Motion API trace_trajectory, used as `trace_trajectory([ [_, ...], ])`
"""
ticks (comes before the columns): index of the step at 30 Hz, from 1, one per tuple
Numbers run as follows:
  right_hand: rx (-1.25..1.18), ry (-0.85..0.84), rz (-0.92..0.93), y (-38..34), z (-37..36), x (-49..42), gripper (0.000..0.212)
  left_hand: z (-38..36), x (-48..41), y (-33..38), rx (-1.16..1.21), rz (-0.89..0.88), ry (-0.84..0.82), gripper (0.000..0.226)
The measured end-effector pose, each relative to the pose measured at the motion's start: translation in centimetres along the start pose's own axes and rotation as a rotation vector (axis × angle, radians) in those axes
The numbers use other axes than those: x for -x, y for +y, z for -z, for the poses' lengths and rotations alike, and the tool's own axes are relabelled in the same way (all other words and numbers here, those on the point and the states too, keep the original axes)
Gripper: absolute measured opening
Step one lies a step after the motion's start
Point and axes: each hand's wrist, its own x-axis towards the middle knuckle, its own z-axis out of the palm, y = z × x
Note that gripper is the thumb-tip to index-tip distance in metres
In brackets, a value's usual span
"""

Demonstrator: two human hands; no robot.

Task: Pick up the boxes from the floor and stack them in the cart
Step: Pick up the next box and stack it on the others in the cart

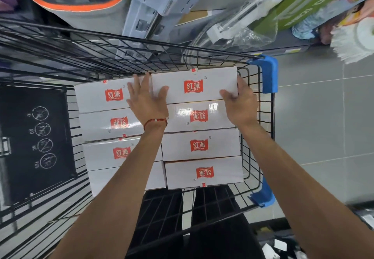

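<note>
A black wire cart [265, 117] with blue corner guards holds several white boxes with red logos, laid flat in two columns. The far right box [194, 85] sits at the top of the right column, against the cart's far wall. My left hand [146, 99] grips its left end, fingers spread over the seam with the neighbouring box [103, 97]. My right hand [238, 102] clasps its right end, thumb on top. Both hands hold this box between them.
A grey tiled floor [323, 117] lies to the right of the cart. Beyond the cart's far wall stand a grey plastic item [153, 6], a bagged tool [238, 24], a green carton [315, 2] and a white mop head [356, 38]. The cart's black flap [34, 141] is at left.
</note>
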Motion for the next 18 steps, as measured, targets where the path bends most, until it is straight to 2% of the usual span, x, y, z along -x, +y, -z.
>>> trace_trajectory([
  [3,-0.019,-0.006,0.031,0.0,-0.7,-0.2,0.053,-1.1,-0.5,-1.0,-0.174,-0.039,-0.092,0.068],
  [7,-0.048,-0.032,0.014,0.1,-1.7,-0.7,0.053,-2.1,-0.2,-2.3,-0.348,-0.094,-0.105,0.064],
  [14,-0.158,-0.059,-0.022,0.6,-2.7,-1.0,0.059,-2.8,-0.2,-3.2,-0.365,-0.134,-0.051,0.063],
  [18,-0.141,-0.106,-0.019,0.7,-2.9,-0.5,0.065,-2.9,-0.2,-3.4,-0.405,-0.172,-0.055,0.074],
])
